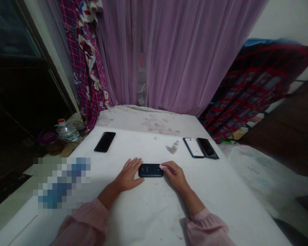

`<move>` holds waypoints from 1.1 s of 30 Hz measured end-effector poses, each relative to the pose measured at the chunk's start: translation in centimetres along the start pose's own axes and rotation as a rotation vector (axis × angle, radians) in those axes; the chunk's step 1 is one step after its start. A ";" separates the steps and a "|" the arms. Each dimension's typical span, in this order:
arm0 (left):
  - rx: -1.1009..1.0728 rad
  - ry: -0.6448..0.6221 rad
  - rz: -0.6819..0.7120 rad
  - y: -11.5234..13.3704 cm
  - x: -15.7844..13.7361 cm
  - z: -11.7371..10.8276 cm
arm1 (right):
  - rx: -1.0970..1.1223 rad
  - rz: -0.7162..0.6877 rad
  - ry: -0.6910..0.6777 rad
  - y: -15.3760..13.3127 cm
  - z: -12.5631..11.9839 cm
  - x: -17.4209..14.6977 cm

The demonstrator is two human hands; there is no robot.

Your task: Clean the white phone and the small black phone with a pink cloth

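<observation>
A dark phone (151, 170) lies flat, back up and crosswise, on the white-covered table in front of me. At its left end is my left hand (128, 176), open, with the fingers stretched out on the cloth. The thumb reaches toward the phone's lower left corner; whether it presses on the phone I cannot tell. My right hand (175, 173) pinches a small white wad (162, 166), perhaps cotton or tissue, against the phone's right end. Beyond that hand stands a small white spray bottle (175, 147).
Another black phone (105, 141) rests at the left. To the right lie a white-backed phone (194, 147) and a dark phone (207, 148) side by side. A blurred-out patch (63, 182) covers the left table edge. A water jug (67, 131) stands beyond that edge; purple curtains (174, 54) hang behind.
</observation>
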State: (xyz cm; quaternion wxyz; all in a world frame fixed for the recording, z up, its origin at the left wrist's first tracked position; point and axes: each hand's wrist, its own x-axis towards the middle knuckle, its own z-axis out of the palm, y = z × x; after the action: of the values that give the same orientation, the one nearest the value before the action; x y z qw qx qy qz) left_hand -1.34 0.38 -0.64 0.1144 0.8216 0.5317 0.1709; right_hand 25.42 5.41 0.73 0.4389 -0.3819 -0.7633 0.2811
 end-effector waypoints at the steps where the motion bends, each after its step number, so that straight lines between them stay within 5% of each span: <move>1: 0.006 0.018 0.006 -0.5 -0.4 0.0 | 0.004 -0.034 -0.037 -0.3 -0.3 -0.6; 11: -0.013 -0.007 -0.052 -0.7 -0.1 -1.0 | -0.328 -0.281 -0.168 -2.0 -0.1 -2.0; 25: -0.046 -0.004 -0.056 0.3 0.2 -1.5 | -0.367 -0.255 -0.201 -3.1 3.0 -0.7; 28: -0.046 -0.001 -0.048 0.5 0.1 -1.5 | -0.319 -0.173 -0.176 -2.9 2.7 -0.6; 33: -0.037 0.085 -0.052 2.2 -0.9 -1.6 | -0.427 0.128 0.080 -1.1 2.0 -0.1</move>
State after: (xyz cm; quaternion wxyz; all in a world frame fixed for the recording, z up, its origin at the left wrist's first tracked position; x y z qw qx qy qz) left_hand -0.46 -1.31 1.52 0.1115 0.7973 0.5538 0.2124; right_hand 23.38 4.53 0.58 0.3591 -0.5244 -0.7619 0.1249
